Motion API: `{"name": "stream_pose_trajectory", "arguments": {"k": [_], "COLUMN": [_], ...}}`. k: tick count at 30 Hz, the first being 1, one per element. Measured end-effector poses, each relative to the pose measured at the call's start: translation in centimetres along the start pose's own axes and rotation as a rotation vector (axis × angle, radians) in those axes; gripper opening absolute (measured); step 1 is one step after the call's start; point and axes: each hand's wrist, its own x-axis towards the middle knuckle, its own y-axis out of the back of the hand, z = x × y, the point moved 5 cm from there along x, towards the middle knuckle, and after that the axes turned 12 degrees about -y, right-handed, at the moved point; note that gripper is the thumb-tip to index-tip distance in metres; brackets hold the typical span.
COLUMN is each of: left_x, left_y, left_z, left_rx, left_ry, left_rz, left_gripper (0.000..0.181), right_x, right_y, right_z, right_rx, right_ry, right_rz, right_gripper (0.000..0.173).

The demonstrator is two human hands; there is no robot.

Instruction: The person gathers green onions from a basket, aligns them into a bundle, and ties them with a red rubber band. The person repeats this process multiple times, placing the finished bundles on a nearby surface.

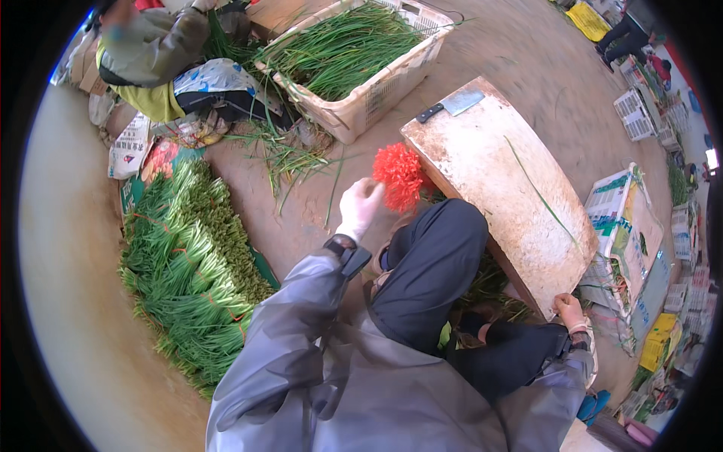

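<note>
My left hand (361,203), in a pale glove, is raised with bent fingers beside a bunch of red plastic ties (397,178); whether it pinches one cannot be told. The ties hang at the near left edge of a worn wooden board (497,175). At the board's lower right corner is my right hand (566,309), its fingers curled; what they hold is unclear. A cleaver (460,103) with a black handle lies at the board's far end, and a single green leaf (536,189) lies across its middle. To the left, tied bundles of garlic chives (197,271) are stacked in rows.
A white plastic crate (361,116) full of loose green leaves stands ahead. Another person (164,62) sits at the upper left, beside scattered leaves. A white crate with printed sheets (615,243) stands right of the board. A wall curves along the left; more crates and people are far right.
</note>
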Motion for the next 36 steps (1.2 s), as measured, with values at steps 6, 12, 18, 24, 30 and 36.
{"name": "stream_pose_trajectory", "arguments": {"k": [6, 12, 18, 24, 30, 36], "left_x": [4.2, 5.1, 8.6, 5.9, 2.6, 3.0], "left_y": [-5.2, -5.3, -3.5, -3.8, -6.9, -8.5], "left_z": [3.3, 3.8, 4.4, 0.2, 6.5, 6.7], "left_rx": [0.255, 0.226, 0.115, -0.06, 0.23, 0.461], "left_ry": [0.029, -0.039, -0.037, 0.122, -0.187, -0.324], "left_rz": [-0.13, -0.015, -0.018, -0.141, -0.21, -0.238], "left_gripper": [0.029, 0.02, 0.024, 0.018, 0.026, 0.022], "right_x": [-1.9, -2.3, -2.3, -3.7, -4.8, -4.8], "right_y": [1.4, 1.4, 2.2, 1.4, 2.4, 1.9], "right_z": [3.1, 4.3, 6.0, 5.1, 8.2, 7.6], "right_rx": [0.086, 0.154, 0.172, 0.216, 0.304, 0.316], "right_ry": [-0.095, -0.068, -0.039, -0.053, -0.071, -0.051], "right_rz": [0.055, 0.045, 0.032, 0.014, 0.02, 0.043], "right_gripper": [0.024, 0.023, 0.024, 0.023, 0.02, 0.022]}}
